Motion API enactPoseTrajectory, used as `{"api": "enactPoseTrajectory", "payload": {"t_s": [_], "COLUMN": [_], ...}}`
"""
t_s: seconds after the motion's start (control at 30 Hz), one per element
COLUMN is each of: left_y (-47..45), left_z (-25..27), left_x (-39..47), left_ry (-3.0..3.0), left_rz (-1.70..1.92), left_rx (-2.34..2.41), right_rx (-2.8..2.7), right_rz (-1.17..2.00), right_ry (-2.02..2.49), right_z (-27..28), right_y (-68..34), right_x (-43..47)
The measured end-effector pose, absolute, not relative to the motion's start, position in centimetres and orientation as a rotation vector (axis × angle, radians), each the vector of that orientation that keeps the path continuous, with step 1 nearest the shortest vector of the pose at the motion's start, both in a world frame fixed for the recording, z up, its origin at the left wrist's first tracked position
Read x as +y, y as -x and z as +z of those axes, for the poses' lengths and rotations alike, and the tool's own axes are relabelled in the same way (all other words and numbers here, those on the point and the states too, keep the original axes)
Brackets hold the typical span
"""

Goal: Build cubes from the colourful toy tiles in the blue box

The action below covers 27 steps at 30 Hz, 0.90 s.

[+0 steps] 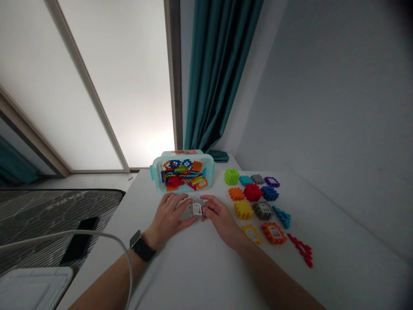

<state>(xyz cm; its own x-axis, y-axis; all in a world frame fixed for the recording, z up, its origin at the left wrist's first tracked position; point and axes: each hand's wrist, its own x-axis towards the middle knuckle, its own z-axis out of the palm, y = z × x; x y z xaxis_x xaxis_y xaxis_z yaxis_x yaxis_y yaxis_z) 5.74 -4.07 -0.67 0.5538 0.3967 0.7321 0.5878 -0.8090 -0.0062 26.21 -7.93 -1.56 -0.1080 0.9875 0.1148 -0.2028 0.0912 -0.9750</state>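
A small grey interlocking building tile (196,208) with a white window picture is between my hands, low over the white table. My left hand (171,214) is at its left side, with the thumb below and the fingertips above. My right hand (221,217) pinches the tile's right edge between thumb and fingers. Just beyond them stands a light teal tub (154,177), tilted with its opening towards me, filled with many-coloured tiles. To the right lie sorted piles, among them a yellow stack (243,210), a red stack (253,192) and a grey window stack (263,210).
Orange window tiles (274,233), yellow window tiles (252,234) and a pink-red row of pieces (301,251) lie near my right forearm. A white cable (97,232) crosses before my left arm. Behind the table hangs a teal curtain (219,73), beside a grey wall (329,94).
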Motion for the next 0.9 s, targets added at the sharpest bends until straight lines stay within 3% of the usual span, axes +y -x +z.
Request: {"api": "enactPoseTrajectory", "payload": {"t_s": [0.43, 0.7, 0.9], "left_y": [-5.7, -4.8, -4.4], "left_z": [-0.5, -0.4, -0.2], "left_x": [-4.1, -3.8, -4.1], "left_ry": [2.6, 2.641, 2.687], "left_rz": [-1.132, -1.264, -1.272], "left_rx": [-0.858, -0.906, -0.83], "right_rx": [-1.254, -1.868, -2.098], "right_rz": [1.182, 0.233, 0.037], "right_ry": [0.967, 1.037, 0.952], "right_z": [-2.1, -1.0, -0.6], "right_y": [-25.8, -28.0, -28.3], "right_x": [-7.6, -8.3, -8.4]}}
